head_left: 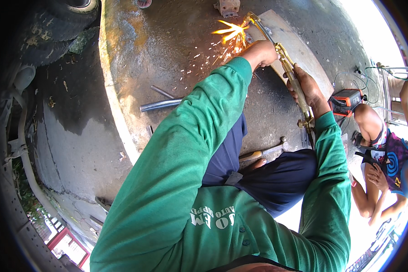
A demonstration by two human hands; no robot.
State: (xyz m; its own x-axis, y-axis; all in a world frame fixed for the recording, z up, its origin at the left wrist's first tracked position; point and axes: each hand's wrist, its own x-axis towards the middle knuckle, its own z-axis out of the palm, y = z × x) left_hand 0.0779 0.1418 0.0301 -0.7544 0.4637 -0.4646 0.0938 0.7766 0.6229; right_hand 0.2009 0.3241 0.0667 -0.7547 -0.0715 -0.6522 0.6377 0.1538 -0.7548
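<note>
A brass cutting torch [291, 72] slants across the upper right of the head view, its bent head pointing up and left. My right hand [309, 88] is closed round its handle. My left hand [260, 53] is closed at the torch's front tubes, its fingers partly hidden. Orange flame and sparks [235, 38] burst at the torch tip and scatter down and left. Under the torch lies a large flat metal plate [310, 61]. What the flame meets is hidden by the glare.
Two metal pipes [161, 104] lie left of my left forearm. A hammer [265, 152] rests by my foot. An orange and black machine [346, 102] with cables stands at right, near a seated person [385, 167]. A rusty metal piece [228, 7] sits at the far side.
</note>
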